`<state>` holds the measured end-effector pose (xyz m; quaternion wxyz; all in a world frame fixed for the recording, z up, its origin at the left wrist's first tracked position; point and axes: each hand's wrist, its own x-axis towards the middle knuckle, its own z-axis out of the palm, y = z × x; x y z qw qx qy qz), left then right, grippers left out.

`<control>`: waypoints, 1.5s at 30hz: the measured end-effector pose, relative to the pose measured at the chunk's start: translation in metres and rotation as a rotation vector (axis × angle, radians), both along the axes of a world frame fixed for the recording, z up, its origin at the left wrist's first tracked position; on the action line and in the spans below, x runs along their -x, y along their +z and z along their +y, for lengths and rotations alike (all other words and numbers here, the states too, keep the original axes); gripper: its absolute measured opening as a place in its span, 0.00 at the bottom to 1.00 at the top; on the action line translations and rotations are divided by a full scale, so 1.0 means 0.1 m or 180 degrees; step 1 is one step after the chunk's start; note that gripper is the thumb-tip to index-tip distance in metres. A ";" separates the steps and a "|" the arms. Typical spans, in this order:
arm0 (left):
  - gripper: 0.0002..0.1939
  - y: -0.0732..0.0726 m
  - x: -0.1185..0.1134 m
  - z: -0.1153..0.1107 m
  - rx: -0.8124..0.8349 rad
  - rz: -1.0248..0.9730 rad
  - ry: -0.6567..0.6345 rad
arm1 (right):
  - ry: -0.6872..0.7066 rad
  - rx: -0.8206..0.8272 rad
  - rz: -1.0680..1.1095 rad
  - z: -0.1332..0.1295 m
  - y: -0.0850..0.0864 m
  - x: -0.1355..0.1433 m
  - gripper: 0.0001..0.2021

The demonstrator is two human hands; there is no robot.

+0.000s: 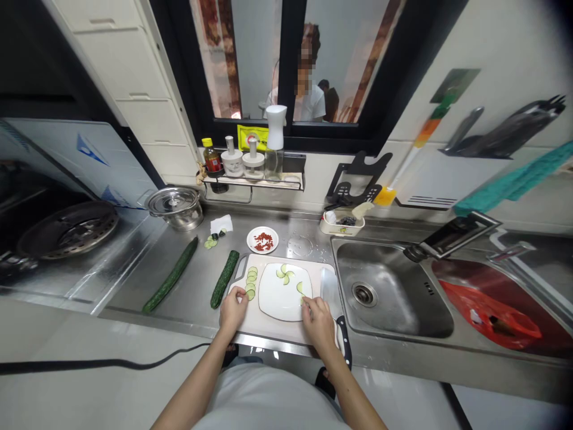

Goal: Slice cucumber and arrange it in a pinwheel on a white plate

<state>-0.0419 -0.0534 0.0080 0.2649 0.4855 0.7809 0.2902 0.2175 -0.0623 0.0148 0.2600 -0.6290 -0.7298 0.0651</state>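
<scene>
A white plate (280, 301) rests on a pale cutting board (255, 325), with thin cucumber slices (283, 274) set near its far edge and another cucumber slice (299, 288) at its right. At the board's left, a column of cucumber slices (252, 279) overlaps; my left hand (233, 307) has its fingers curled at the nearest one, pinching its edge. Over the plate's right edge, my right hand (319, 319) pinches what looks like a small cucumber slice, mostly hidden by the fingers. A knife (330, 288) lies along the board's right side, its black handle toward me.
Two whole cucumbers (225, 279) lie left of the board. Behind it stands a small dish (251, 242) of red bits. A lidded pot (176, 207) is at the back left. The sink (394, 292) adjoins on the right, with a red bag (492, 316) in its second basin.
</scene>
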 end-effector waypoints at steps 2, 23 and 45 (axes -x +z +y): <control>0.05 0.02 0.00 0.02 -0.0162 -0.0371 0.0065 | 0.0064 -0.0011 0.0058 0.02 0.02 0.02 0.15; 0.15 0.71 -0.30 0.15 -0.0551 -0.2105 -0.0735 | 0.1187 0.0692 0.1632 0.46 0.63 0.70 0.08; 0.31 0.77 -0.47 0.14 0.0341 -0.3410 -0.0390 | 0.1212 0.1115 0.2223 0.52 0.73 0.50 0.07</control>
